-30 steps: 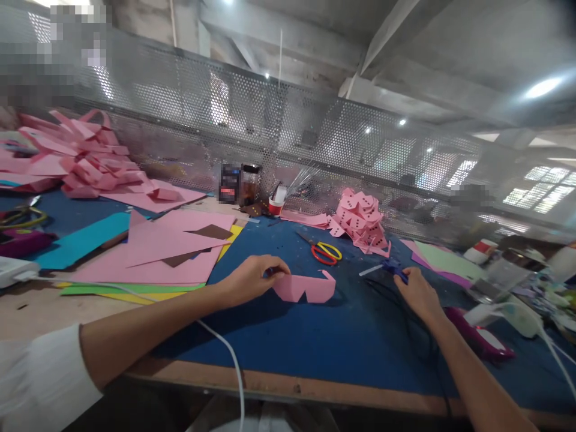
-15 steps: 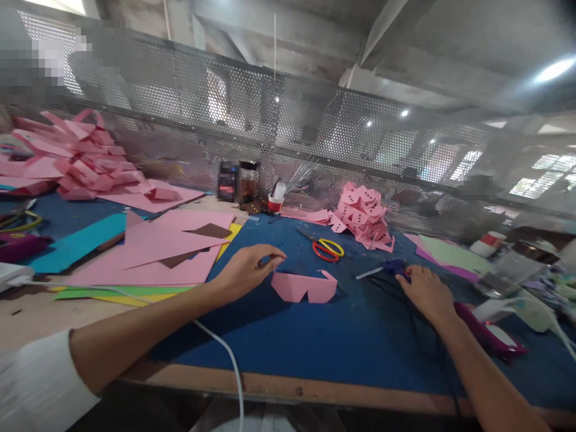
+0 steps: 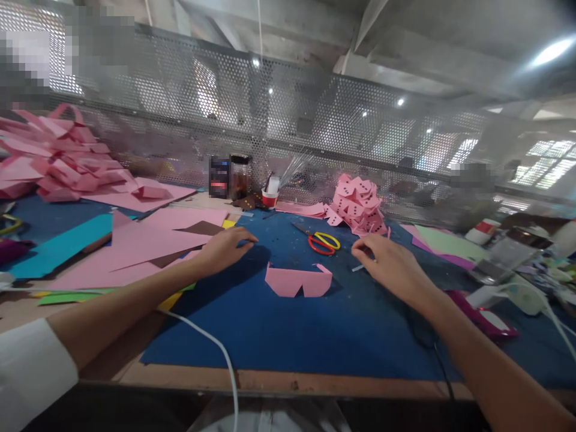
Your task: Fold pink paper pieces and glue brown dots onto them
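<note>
My left hand (image 3: pixel 227 247) hangs loosely curled and empty, my right hand (image 3: pixel 392 265) curls too, gripping or not I can't tell, and the pink cutout (image 3: pixel 299 283) sits mid-frame on the bench (image 3: pixel 288 336), presumably for two-handed reach.

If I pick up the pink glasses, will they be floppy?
The pink glasses look thin like card, so probably light, slightly floppy. Their narrow ends bend back, so those may flex first. With angular sides, they probably won't roll.
</note>
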### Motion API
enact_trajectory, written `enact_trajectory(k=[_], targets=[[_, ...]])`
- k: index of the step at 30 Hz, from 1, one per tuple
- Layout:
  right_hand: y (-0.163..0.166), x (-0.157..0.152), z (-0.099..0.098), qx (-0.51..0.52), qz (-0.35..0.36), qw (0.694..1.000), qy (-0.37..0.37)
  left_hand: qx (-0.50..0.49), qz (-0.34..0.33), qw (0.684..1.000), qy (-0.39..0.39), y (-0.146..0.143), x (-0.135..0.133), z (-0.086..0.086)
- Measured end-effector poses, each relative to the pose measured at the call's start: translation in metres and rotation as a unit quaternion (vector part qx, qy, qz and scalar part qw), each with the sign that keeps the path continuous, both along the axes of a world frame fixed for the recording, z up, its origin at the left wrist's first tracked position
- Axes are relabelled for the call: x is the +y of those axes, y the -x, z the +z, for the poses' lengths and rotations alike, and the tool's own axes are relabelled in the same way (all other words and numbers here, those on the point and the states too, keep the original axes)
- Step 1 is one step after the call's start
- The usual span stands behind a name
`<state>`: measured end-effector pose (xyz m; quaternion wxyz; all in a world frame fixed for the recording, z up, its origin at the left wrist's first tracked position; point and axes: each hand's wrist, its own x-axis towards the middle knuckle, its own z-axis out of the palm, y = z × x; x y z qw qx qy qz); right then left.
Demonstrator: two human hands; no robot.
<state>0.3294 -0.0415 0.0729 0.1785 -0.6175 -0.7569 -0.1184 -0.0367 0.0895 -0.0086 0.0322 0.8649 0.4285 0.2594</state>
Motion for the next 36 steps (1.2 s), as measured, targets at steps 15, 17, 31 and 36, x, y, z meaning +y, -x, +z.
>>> enact_trajectory(k=[15, 17, 31, 36], targets=[[0.025, 0.020, -0.053, 0.075, 0.052, 0.996, -0.021, 0.082, -0.059, 0.995, -0.020, -0.021, -0.004, -0.004], [0.027, 0.018, -0.053, 0.093, 0.065, 0.993, -0.023, 0.060, -0.055, 0.997, -0.005, -0.020, -0.004, -0.004], [0.024, 0.022, -0.064, 0.132, 0.049, 0.990, 0.020, -0.019, 0.115, 0.993, -0.004, -0.001, 0.010, -0.008], [0.024, 0.023, -0.070, 0.132, 0.061, 0.989, 0.037, 0.014, 0.109, 0.994, 0.006, 0.004, 0.013, -0.010]])
